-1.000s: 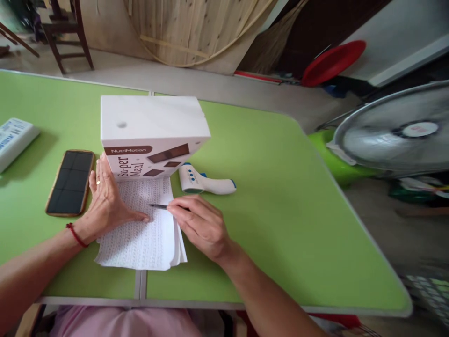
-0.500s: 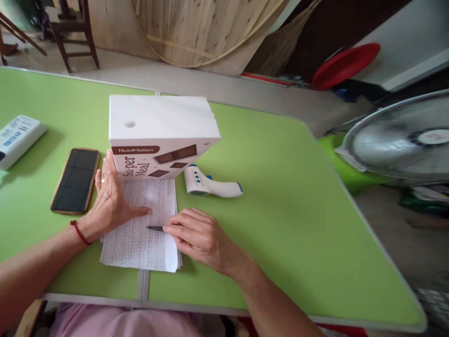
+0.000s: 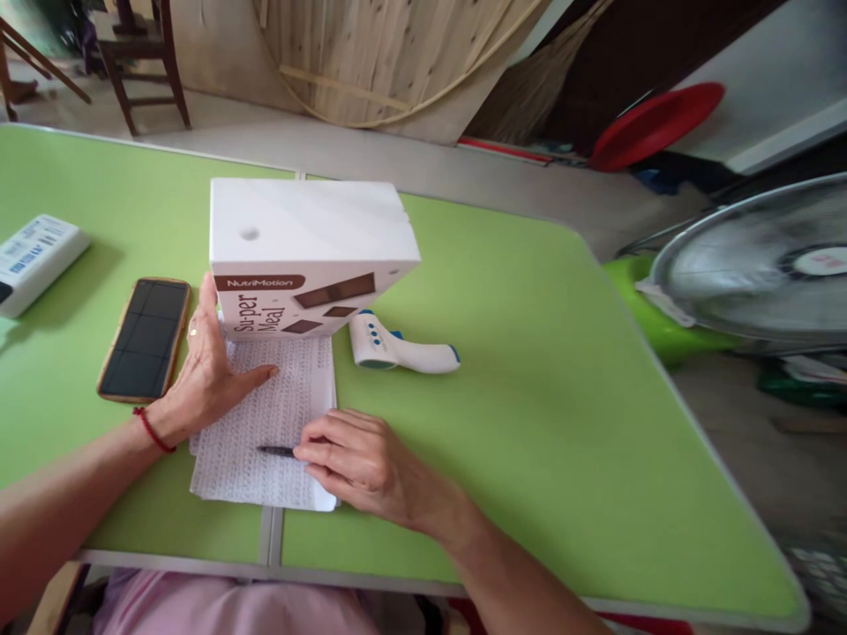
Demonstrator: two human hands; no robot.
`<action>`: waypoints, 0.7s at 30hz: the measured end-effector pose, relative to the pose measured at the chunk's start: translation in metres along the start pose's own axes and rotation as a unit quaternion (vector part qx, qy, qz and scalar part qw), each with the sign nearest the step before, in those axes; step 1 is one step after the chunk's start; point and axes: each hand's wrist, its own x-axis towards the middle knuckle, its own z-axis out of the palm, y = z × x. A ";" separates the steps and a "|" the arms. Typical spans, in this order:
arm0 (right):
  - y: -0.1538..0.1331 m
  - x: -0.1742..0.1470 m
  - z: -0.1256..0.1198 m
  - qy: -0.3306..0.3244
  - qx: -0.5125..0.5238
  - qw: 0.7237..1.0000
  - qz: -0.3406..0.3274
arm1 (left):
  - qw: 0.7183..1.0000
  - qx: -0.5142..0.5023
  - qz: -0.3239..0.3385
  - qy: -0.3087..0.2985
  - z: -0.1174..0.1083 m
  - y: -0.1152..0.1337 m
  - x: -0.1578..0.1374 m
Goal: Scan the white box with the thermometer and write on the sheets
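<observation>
My right hand [image 3: 354, 463] is closed around a dark pen [image 3: 275, 451], whose tip points left over the lower half of the paper. Dense handwriting covers these stacked sheets [image 3: 261, 472]. Thumb spread from the fingers, my left hand [image 3: 210, 362] lies on the left side of the paper, its fingertips by the lower left corner of a white box [image 3: 311, 220]. The box stands upright, lettered "NutriMotion" and "Super Meal", and hides the paper's far end. A white and blue infrared thermometer [image 3: 401, 347] rests right of the paper.
A smartphone [image 3: 144, 339] in a brown-edged case lies left of my left hand. Farther left is a white printed box [image 3: 40, 260]. The green table [image 3: 562, 459] has a fan [image 3: 760, 260] beyond its right edge. A wooden chair [image 3: 136, 66] stands behind.
My right hand and the pen have moved a little left and toward me over the paper. My left hand stays spread beside the box, its thumb slightly farther from me.
</observation>
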 end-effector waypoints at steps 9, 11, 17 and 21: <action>0.000 0.001 -0.001 -0.001 -0.004 1.000 0.002 | 1.000 0.013 0.009 -0.003 0.000 -0.001 0.000; 0.000 0.001 -0.001 -0.003 -0.005 1.000 0.003 | 1.000 0.014 0.010 -0.003 0.000 0.000 0.001; 0.000 0.000 0.000 -0.004 -0.002 1.000 0.003 | 1.000 0.014 0.006 -0.005 -0.002 0.004 0.001; 0.000 0.000 -0.001 -0.002 -0.002 1.000 0.003 | 1.000 0.017 -0.001 -0.008 -0.002 0.004 0.001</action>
